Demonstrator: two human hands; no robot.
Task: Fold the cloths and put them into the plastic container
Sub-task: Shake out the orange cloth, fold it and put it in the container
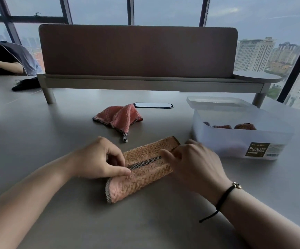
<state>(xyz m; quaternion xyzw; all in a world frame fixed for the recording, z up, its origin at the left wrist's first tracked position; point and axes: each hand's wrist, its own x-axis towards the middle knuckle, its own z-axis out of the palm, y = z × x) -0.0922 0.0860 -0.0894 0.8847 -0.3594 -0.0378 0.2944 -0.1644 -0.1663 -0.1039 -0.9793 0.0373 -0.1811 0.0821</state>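
Note:
An orange-pink cloth with a dark checked hem lies folded into a long strip on the grey table, just in front of me. My left hand pinches its folded edge at the left end. My right hand presses and grips the right part of the same cloth. A second pink cloth lies crumpled farther back, untouched. The translucent plastic container stands to the right, with several folded cloths inside, partly hidden by its wall.
A brown desk divider on a raised shelf crosses the back of the table. A black oval cable port sits behind the crumpled cloth. Another person sits at far left, beside a dark object.

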